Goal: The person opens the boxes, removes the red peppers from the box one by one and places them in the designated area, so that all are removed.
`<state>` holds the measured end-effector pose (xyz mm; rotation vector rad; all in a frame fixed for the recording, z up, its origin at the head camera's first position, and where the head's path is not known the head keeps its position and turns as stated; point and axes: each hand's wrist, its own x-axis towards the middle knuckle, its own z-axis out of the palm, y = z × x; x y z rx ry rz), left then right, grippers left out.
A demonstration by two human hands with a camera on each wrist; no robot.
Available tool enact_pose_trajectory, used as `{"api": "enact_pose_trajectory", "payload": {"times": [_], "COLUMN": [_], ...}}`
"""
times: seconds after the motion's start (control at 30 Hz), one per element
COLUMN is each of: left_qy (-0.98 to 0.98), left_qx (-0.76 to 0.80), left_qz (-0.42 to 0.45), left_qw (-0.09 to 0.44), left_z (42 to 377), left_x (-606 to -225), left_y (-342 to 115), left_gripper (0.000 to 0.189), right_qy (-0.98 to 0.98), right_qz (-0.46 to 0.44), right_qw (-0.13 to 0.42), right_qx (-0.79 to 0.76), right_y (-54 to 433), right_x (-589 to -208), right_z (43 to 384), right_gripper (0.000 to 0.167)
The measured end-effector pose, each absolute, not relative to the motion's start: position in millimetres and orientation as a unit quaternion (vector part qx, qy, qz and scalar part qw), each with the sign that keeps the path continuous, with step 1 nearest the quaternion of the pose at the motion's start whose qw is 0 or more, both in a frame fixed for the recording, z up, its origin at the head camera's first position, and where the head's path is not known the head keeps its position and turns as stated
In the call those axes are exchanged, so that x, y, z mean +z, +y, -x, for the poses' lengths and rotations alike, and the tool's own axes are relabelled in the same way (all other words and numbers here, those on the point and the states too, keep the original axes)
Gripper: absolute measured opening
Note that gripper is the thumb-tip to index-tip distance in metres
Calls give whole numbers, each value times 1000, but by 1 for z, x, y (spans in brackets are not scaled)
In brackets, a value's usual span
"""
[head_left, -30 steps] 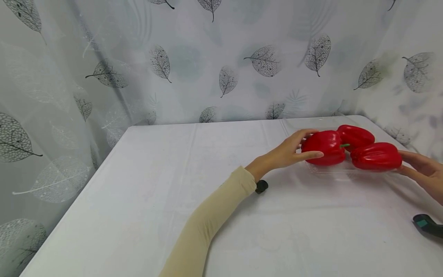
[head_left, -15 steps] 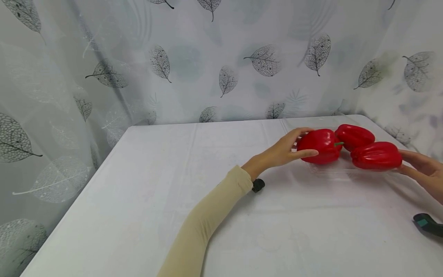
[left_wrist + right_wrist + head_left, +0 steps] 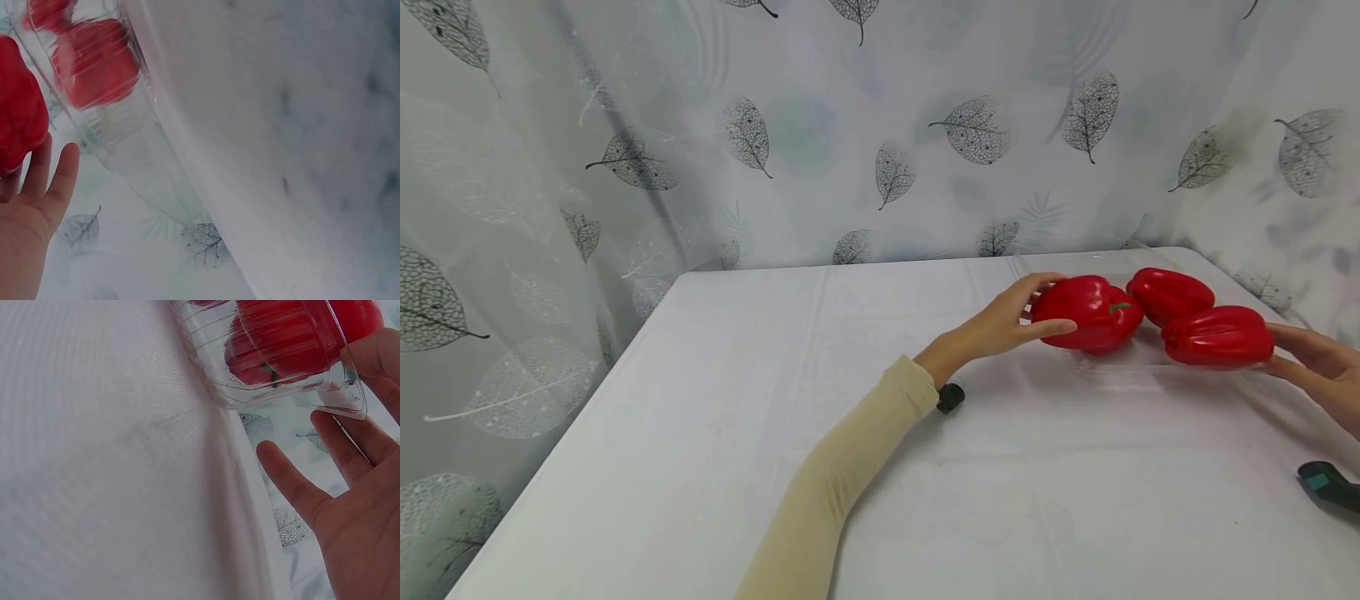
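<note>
A glossy red bell pepper (image 3: pixel 1078 310) is gripped by my left hand (image 3: pixel 981 333), its thumb across the front. In the left wrist view, that hand's (image 3: pixel 28 219) fingers lie at the underside of the pepper (image 3: pixel 19 106), apart from the clear plastic container (image 3: pixel 134 156). Several more red peppers rest in the container, including one with a green stem (image 3: pixel 1120 307), one at the back (image 3: pixel 1168 296) and one at the right (image 3: pixel 1217 337). My right hand (image 3: pixel 1318 371) holds the container's right end; the right wrist view shows its fingers (image 3: pixel 337 447) at the rim (image 3: pixel 359 394).
The container stands at the back right of a white-covered table (image 3: pixel 700 433). A leaf-patterned curtain (image 3: pixel 820 142) hangs behind and around it. Dark wrist-worn devices show beside the left sleeve (image 3: pixel 951 398) and below the right hand.
My left hand has moved left and slightly up with its pepper, uncovering more of the stemmed pepper behind. My right hand has stayed at the container's right end.
</note>
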<state>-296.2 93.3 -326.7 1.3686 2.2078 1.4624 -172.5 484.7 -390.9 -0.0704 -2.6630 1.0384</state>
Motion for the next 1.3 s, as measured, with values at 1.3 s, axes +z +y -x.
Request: {"api": "enact_pose_trajectory", "payload": {"times": [1.3], "left_qy": [763], "left_qx": [485], "left_qz": [-423], "left_qw": [64], "left_z": [315], "left_x": [-331], "left_y": [57], "left_gripper": [65], "right_qy": [-923], "right_qz": [17], "right_qw": [163], "right_qx": [349], "right_y": [495], "right_x": [-401], "right_z": [180], "right_gripper": [55]}}
